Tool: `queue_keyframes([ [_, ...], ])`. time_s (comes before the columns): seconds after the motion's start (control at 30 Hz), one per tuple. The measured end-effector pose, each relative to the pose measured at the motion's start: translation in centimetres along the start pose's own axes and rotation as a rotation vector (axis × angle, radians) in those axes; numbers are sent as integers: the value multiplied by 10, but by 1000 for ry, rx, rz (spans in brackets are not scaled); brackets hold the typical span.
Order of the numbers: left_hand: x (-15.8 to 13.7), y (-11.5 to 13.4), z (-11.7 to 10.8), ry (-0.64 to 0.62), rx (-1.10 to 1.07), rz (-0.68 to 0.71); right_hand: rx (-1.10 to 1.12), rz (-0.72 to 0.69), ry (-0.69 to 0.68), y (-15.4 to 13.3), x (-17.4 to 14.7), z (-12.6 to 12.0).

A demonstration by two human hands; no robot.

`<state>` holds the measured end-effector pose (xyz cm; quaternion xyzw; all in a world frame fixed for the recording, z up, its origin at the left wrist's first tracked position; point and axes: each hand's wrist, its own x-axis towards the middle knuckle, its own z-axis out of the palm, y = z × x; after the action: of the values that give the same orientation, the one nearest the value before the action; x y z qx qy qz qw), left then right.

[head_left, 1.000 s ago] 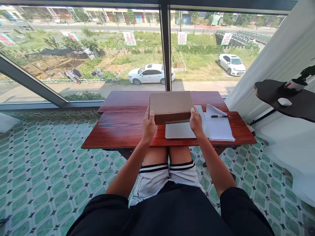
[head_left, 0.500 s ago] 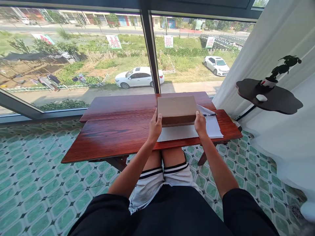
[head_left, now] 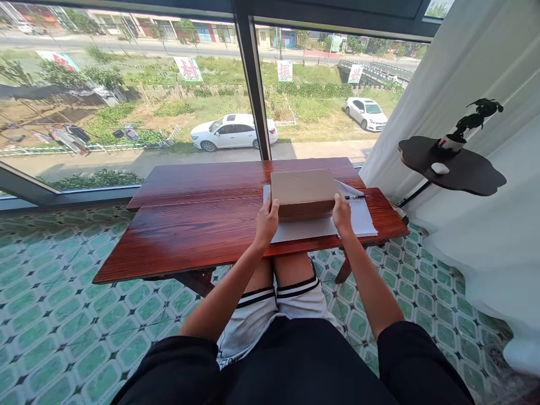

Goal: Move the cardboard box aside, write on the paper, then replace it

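A brown cardboard box (head_left: 304,188) is gripped between my two hands, its lid down and its front side facing me. My left hand (head_left: 267,220) presses on the box's left end, thumb toward the front corner. Against the right end my right hand (head_left: 341,213) is closed the same way. Under the box lies a flat grey-white sheet or thin case (head_left: 306,229), partly covered by it. Whether the box rests on this or is held just above it, I cannot tell. Papers with writing (head_left: 363,218) lie right of my right hand, with a pen (head_left: 355,197) on them.
The reddish wooden table (head_left: 198,225) extends left of the box and stands against a large window. To the right, a dark scalloped side table (head_left: 468,173) carries a potted plant (head_left: 453,142) and a white stone-like object (head_left: 440,168). A white curtain (head_left: 426,90) hangs beside it.
The box has come down slightly toward the table and its front side shows more. Both hands keep their hold. The whole view has shifted a little.
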<state>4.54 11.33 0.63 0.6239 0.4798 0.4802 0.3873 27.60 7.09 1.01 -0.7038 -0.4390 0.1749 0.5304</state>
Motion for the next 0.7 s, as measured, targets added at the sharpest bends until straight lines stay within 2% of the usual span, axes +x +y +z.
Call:
queue_keyframes([
  [0.53, 1, 4, -5, -43, 23, 5, -22, 29, -25, -2, -1, -3],
  [0.7, -1, -1, -8, -87, 10, 12, 81, -26, -92, 3, 1, -4],
])
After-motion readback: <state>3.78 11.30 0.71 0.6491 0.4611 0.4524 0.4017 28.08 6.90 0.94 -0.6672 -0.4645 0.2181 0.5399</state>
